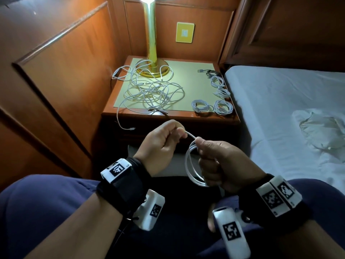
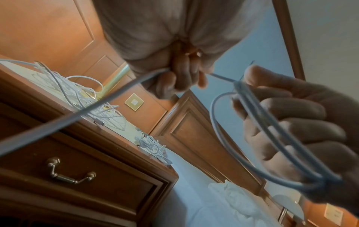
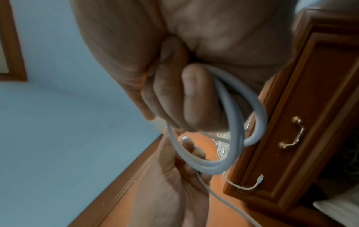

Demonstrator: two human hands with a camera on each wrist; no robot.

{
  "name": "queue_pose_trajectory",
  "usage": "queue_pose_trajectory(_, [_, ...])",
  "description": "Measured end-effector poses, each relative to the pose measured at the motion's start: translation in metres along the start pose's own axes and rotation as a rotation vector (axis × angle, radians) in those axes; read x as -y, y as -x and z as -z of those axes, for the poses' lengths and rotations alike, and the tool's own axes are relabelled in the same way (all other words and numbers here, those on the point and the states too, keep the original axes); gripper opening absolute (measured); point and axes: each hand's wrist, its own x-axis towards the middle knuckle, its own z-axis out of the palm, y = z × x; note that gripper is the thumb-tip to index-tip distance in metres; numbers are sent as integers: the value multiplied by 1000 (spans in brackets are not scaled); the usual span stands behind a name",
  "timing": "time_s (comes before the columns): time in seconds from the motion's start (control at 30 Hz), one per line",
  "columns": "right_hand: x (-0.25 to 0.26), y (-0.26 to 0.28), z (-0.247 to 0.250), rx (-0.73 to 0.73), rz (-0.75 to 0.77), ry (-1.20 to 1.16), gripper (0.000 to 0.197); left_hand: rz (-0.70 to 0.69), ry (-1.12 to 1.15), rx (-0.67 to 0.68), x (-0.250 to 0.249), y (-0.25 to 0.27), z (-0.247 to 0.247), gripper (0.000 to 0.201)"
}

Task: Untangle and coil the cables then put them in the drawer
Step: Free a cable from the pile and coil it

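Mid-coil right now: my right hand (image 1: 216,161) is curled round a few loops of white cable (image 1: 192,165), held over my lap in front of the desk (image 1: 179,116), and my left hand (image 1: 162,143) is pinching the free run of that same cable between thumb and fingers, just beside the right one. The stretch between the two hands is short and taut. In the left wrist view the rest of it trails off behind my left hand, back towards the desk, so I reckon there's a fair bit left to wind.

On the desk the big tangle (image 1: 151,92) is sitting in front of the lamp base (image 1: 152,69), with one end hanging over the front edge. Over on the side nearest the bed (image 1: 280,94) there are the finished coils (image 1: 212,105), plus a dark cable (image 1: 211,72) behind them.

The drawer (image 2: 81,173) looks closed, handle and all, so nothing's gone in there yet, as far as I can tell.

Next move as I see it: swing the left hand round to lay another loop into the right, matching the size of the ones already there, and let the slack feed without dragging the tangle off the desk. That's the main risk, a snag pulling the whole mess down
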Motion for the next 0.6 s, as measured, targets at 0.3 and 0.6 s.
queue_pose_trajectory(0.3, [6,7,-1,78,-120,-180,50,-21,-34,-177,-2,10,-10,12])
queue_pose_trajectory(0.6, [3,5,0,-48,16,-126,48,297,375,-69,-16,22,-20,47])
